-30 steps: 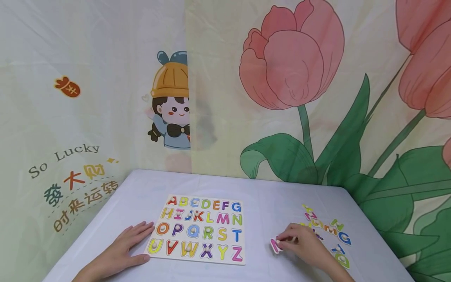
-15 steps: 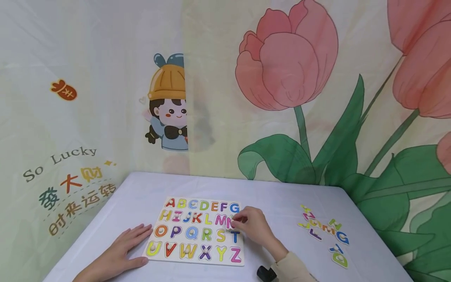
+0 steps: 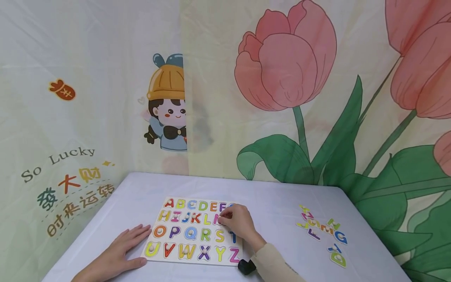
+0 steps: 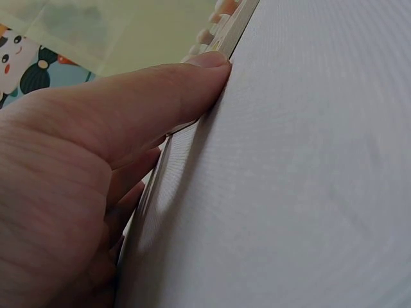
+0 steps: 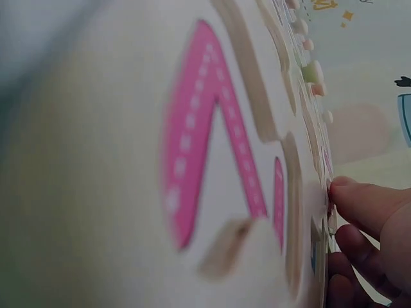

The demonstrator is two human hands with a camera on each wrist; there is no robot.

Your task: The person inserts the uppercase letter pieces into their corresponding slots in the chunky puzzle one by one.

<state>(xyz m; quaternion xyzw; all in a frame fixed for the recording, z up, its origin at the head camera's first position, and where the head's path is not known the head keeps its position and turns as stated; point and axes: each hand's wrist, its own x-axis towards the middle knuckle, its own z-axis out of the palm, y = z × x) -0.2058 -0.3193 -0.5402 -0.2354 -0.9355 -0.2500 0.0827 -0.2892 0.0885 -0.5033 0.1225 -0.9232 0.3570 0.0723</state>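
Note:
The white wooden alphabet board [image 3: 193, 261] lies on the table, its coloured capital letters in rows, many with small round pegs. My left hand [image 3: 119, 248] rests flat beside its left edge, fingers straight; in the left wrist view the thumb [image 4: 205, 63] lies against the board's side. Over the right part of the second row, my right hand [image 3: 239, 225] pinches a pink letter piece [image 3: 216, 220] at the M spot, mostly covered by the fingers. The G, N and T spots are partly hidden behind this hand. In the right wrist view, a large pink Z [image 5: 192, 141] shows close up.
Several loose letter pieces lie in a scattered group on the right side of the table, among them a blue G [image 3: 340, 237] and a green D [image 3: 338, 258]. A black device [image 3: 246, 267] sits at the right wrist. A printed curtain [image 3: 211, 98] hangs behind the table.
My right hand has carried the pink letter piece from the right of the board leftward onto its second row, at the M spot. The left hand stays at the board's left edge.

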